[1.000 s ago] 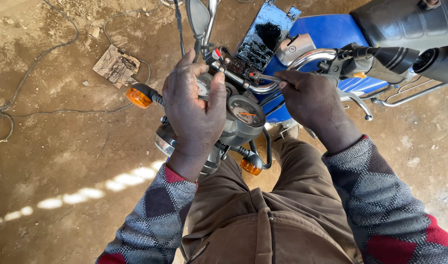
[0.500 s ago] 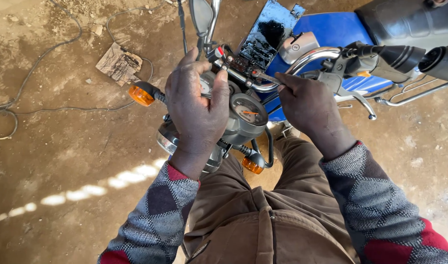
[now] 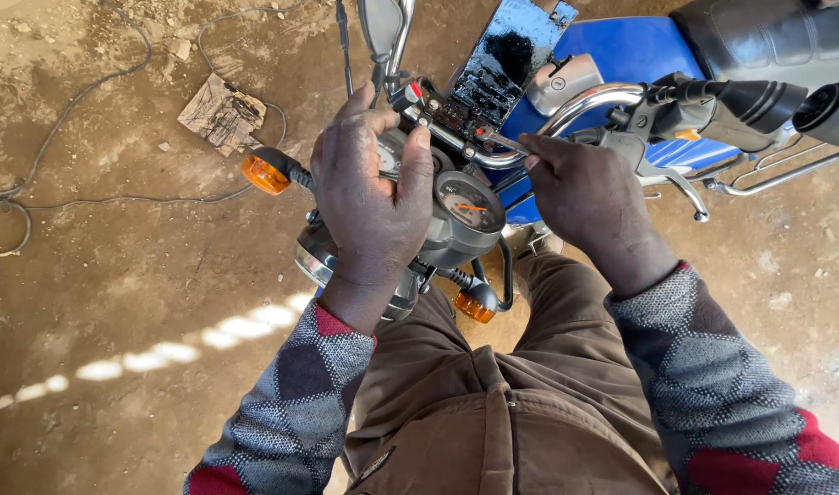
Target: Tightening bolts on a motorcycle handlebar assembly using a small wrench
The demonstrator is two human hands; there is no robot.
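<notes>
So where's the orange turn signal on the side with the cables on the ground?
In the head view, the orange turn signal sticks out on the picture's left, just beside the left hand that covers the gauges, above the bare dirt.

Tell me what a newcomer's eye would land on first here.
First, the two hands at the centre: the left hand clasps the motorcycle's gauge cluster, while the right hand pinches a small metal tool at the chrome handlebar. Next come the orange turn signal at left and the blue fuel tank at top.
</notes>
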